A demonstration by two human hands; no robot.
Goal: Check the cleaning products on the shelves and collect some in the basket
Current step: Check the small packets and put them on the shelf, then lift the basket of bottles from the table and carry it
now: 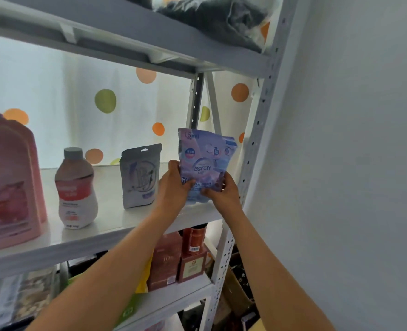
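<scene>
I have the white metal shelf unit (126, 225) filling most of my view, its perforated right upright (257, 130) running up beside a plain wall (352, 139). Behind it hangs a pale curtain with orange and green dots (105, 101). On the top board, far right, lies a dark bundle in a clear bag (216, 17).

On the middle board I count four products. From the left: one big pink jug (9, 185), cut off by the frame edge; one white bottle with a grey cap and red band (74, 189); one pale stand-up pouch with a "BJ" emblem (140, 175), upright; and one purple-blue pouch (204, 161) at the right end.

That purple-blue pouch is the one I am handling. Its long axis stands nearly vertical, top edge up and leaning slightly left, printed face toward me. Its bottom edge sits just above the board's near edge; I cannot tell whether it touches.

My left hand (173, 187) grips the pouch's lower left edge, thumb curled over the front. My right hand (224, 189) pinches the lower right corner, fingers behind, thumb in front.

On the board below I see two brown boxes (166, 261), a smaller brown box (192, 266), and one brown bottle (194, 240) standing on it.
</scene>
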